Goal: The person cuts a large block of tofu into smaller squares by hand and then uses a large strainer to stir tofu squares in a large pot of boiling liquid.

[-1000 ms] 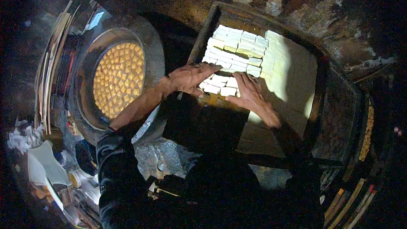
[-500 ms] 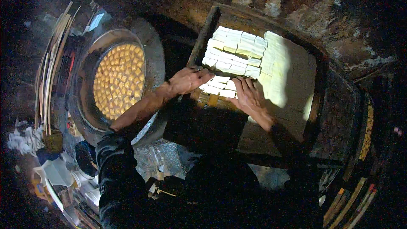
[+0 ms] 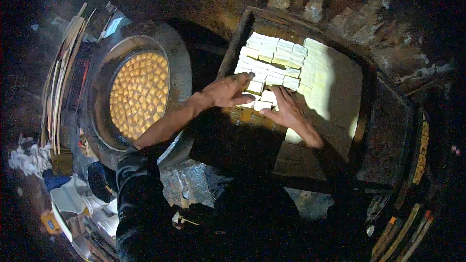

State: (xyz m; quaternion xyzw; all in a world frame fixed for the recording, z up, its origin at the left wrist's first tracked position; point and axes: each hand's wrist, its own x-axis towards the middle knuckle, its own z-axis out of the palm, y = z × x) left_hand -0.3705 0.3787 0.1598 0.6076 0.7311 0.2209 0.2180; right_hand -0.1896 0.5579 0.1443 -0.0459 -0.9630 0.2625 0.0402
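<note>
Dim, grainy; white blocks (image 3: pixel 274 72) glaring; edges bent.

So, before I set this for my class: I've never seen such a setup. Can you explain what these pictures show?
There is no robot here, just a person's bare left hand and right hand. Every picture comes from one fisheye camera on the head, looking down; straight edges bend near the rim. In a dark wooden tray lie rows of pale blocks; both hands are at the nearest rows, though whether either grips a block is unclear. To the left, a round pan holds many golden-brown pieces.
</note>
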